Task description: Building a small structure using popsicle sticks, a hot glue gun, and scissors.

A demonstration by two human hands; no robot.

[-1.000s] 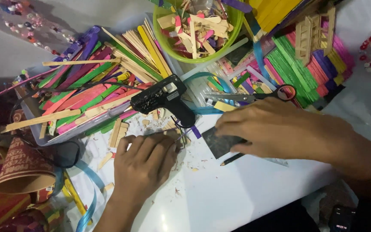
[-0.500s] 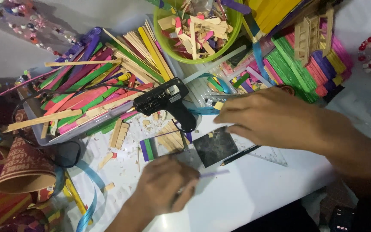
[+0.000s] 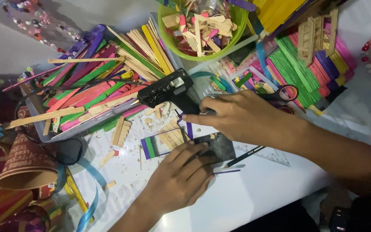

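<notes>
Glue gun handle touched by right hand fingertips.

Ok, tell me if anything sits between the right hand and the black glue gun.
Nothing visible does. The right hand is already at the glue gun, fingertips against the lower part of its handle. The left hand lies lower on the white table, clear of that path, fingers on a dark square piece.

Bare white bench lies open near the body; heaped coloured wooden sticks and a green plastic bowl block the far side.
</notes>
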